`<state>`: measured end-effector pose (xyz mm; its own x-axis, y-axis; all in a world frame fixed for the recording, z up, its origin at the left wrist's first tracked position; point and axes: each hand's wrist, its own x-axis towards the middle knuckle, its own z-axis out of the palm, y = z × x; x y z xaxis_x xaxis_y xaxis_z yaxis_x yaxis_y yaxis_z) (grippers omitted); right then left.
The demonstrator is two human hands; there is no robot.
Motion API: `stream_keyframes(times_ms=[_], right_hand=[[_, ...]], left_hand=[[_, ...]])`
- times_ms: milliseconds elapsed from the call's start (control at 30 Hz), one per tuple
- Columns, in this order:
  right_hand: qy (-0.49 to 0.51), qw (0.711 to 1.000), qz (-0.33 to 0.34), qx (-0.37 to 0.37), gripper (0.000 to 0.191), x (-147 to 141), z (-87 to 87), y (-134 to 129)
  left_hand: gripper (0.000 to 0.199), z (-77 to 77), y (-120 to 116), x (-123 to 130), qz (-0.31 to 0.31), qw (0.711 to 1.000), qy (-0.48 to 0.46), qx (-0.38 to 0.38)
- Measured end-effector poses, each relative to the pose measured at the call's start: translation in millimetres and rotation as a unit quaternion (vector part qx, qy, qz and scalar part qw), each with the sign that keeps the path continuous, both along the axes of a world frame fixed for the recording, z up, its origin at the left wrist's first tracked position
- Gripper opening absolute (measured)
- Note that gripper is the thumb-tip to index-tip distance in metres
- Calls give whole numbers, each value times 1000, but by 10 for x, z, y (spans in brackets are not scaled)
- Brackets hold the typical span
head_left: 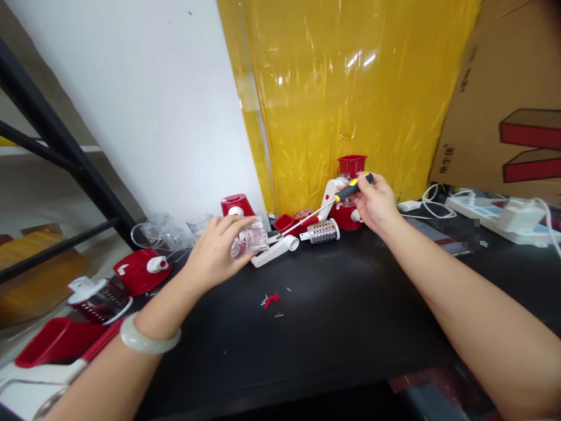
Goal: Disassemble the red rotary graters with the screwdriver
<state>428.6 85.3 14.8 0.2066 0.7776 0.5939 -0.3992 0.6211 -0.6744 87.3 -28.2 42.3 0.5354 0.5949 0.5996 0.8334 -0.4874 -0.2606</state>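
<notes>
My left hand [221,248] is wrapped round a clear plastic part [253,238], held above the dark table. In my right hand [372,202] is a screwdriver [354,187] with a black and yellow handle, its shaft slanting down left so that the tip appears close to the clear part; contact cannot be made out. Below them lies a white crank arm [276,251]. A metal grater drum [323,231] rests to its right. Nearer to me are a small red piece [272,300] and several small screws [264,300] on the table.
A red and white grater body [350,216] stands at the back by the yellow curtain [350,88]. Red parts [138,272], a second drum [99,299] and clear parts [162,231] lie at left. A power strip [495,216] with cables and a cardboard box [495,99] are at right.
</notes>
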Motion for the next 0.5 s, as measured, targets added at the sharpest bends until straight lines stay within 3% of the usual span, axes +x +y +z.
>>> stream_keyframes(times_ms=[167,500], right_hand=[[-17,999,-18,23,51,9,2,-5],[-17,998,-34,46,44,-297,-8,-237]], left_hand=[[68,-185,-58,-27,-8,998,-64,22],[66,-266,-166,-31,-13,995,-90,-25]])
